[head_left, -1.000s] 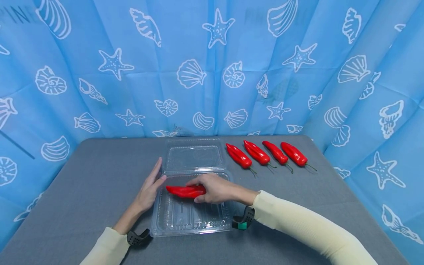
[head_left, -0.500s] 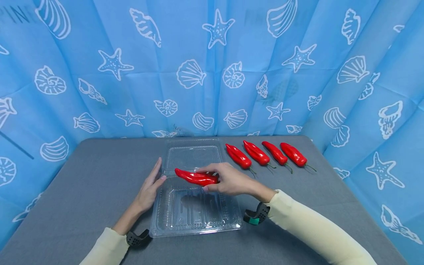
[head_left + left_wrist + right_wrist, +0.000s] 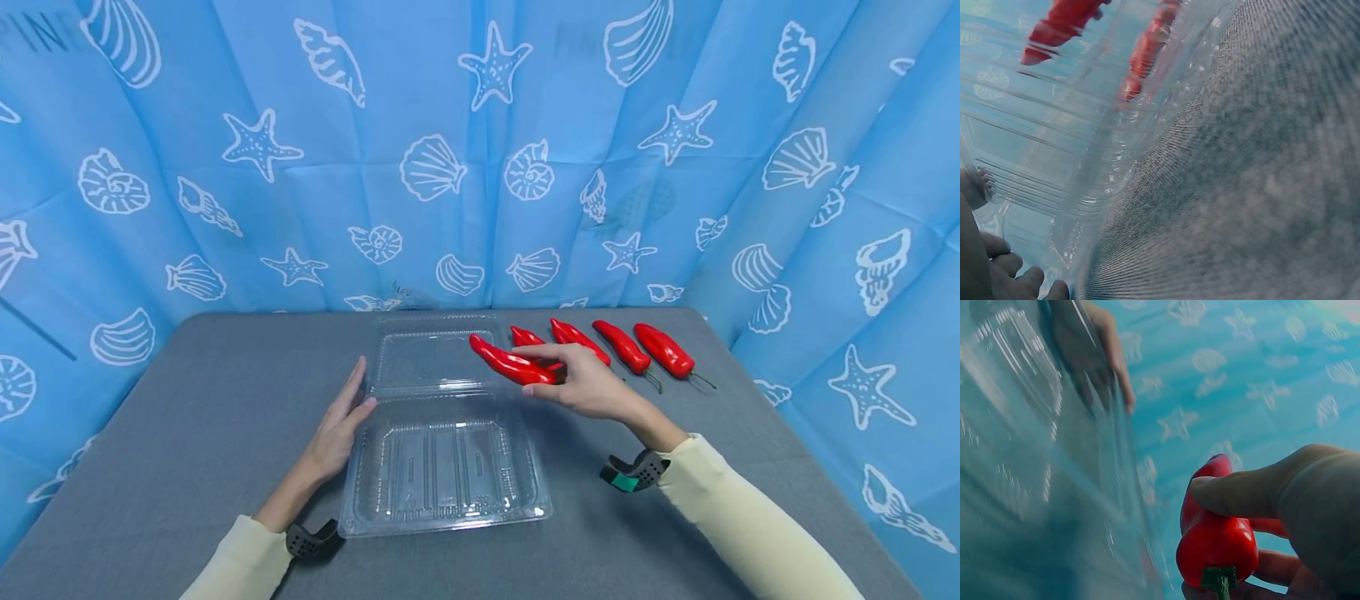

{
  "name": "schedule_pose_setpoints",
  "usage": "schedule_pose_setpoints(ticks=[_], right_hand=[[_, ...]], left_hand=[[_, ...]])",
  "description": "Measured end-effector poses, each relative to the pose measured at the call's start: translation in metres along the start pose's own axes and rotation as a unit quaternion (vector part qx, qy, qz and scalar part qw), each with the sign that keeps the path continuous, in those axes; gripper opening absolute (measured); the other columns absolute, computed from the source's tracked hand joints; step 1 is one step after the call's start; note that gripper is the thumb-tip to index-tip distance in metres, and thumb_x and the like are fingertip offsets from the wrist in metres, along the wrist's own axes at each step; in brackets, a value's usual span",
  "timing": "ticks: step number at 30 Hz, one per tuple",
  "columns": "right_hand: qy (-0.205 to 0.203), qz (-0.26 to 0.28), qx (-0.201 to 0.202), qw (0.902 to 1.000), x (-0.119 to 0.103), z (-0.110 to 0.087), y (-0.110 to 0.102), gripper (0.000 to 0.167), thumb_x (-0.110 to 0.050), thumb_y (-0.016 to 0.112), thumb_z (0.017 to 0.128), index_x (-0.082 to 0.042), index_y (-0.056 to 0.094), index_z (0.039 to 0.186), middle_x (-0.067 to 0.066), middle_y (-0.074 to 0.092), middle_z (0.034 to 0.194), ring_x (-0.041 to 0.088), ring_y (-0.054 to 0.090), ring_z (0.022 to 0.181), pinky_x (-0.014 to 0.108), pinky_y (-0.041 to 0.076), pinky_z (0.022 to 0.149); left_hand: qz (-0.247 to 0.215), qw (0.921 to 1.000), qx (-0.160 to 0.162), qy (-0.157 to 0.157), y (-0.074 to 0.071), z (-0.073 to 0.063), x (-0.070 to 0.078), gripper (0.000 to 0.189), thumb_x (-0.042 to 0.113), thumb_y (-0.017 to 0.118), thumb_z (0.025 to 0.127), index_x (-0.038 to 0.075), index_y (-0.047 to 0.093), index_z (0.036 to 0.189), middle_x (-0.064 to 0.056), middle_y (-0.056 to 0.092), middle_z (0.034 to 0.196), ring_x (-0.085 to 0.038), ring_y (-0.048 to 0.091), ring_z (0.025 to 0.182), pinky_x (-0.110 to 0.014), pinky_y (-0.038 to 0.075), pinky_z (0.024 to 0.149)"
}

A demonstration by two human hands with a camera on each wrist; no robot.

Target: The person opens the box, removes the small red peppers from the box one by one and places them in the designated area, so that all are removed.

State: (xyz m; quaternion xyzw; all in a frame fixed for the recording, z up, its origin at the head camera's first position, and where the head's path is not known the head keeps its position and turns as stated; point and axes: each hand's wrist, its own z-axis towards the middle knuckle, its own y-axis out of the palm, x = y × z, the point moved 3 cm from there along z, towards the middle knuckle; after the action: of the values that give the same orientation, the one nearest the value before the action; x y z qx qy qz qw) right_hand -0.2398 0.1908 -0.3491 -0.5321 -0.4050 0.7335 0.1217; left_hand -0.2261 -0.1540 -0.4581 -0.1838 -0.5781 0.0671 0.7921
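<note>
Between thumb and fingers my right hand (image 3: 588, 382) grips a red chili pepper (image 3: 510, 365), raised to the right of a clear plastic clamshell box (image 3: 442, 521). Its green stem end faces the camera in the right wrist view, with the thumb pressed along the pepper (image 3: 1216, 547). At the box's left side, by the hinge, my left hand (image 3: 333, 437) rests with straight fingers, the thumb at the rim. The box lies unfolded, its lid (image 3: 438, 358) flat behind the base, and nothing lies inside. In the left wrist view, red peppers show blurred through the box wall (image 3: 1041, 131).
Several more red peppers stand in a slanted row at the back right, including one at the far right (image 3: 663, 348); the right hand partly covers the nearest ones. Grey cloth (image 3: 247, 400) covers the table, and a blue shell-print curtain (image 3: 465, 208) hangs behind it.
My right hand has lifted the pepper out of the box base and carried it right and back, toward the row of peppers. The left hand has stayed at the box.
</note>
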Motion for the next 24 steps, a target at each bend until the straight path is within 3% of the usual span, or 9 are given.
schedule_pose_setpoints(ticks=[8,18,24], right_hand=[[0.055,-0.001,0.04,0.9977,0.037,-0.017,-0.04,0.062,-0.018,0.081,0.087,-0.005,0.058,0.143,0.02,0.062,0.129,0.037,0.06,0.108,0.035,0.058,0.076],[0.127,0.0,0.067,0.9897,0.092,-0.036,-0.089,0.06,-0.019,0.073,0.095,-0.002,0.051,0.148,0.024,0.058,0.132,0.037,0.057,0.109,0.033,0.056,0.076],[0.183,-0.005,0.076,0.9801,0.129,-0.046,-0.114,0.064,-0.023,0.07,0.097,0.0,0.045,0.151,0.028,0.051,0.137,0.041,0.052,0.114,0.036,0.056,0.08]], left_hand=[[0.002,1.0,0.001,0.001,-0.001,-0.001,0.0,0.063,0.015,0.039,0.108,-0.001,0.01,0.161,-0.023,0.002,0.168,-0.038,0.001,0.154,-0.057,0.007,0.122],[-0.003,1.0,-0.005,-0.004,-0.001,-0.001,-0.002,0.064,0.018,0.04,0.108,0.001,0.01,0.162,-0.02,0.002,0.168,-0.036,0.0,0.155,-0.056,0.006,0.122],[-0.011,0.9999,-0.006,-0.001,-0.001,-0.001,-0.001,0.063,0.018,0.04,0.108,0.001,0.01,0.162,-0.02,0.001,0.168,-0.035,-0.001,0.155,-0.043,0.006,0.124]])
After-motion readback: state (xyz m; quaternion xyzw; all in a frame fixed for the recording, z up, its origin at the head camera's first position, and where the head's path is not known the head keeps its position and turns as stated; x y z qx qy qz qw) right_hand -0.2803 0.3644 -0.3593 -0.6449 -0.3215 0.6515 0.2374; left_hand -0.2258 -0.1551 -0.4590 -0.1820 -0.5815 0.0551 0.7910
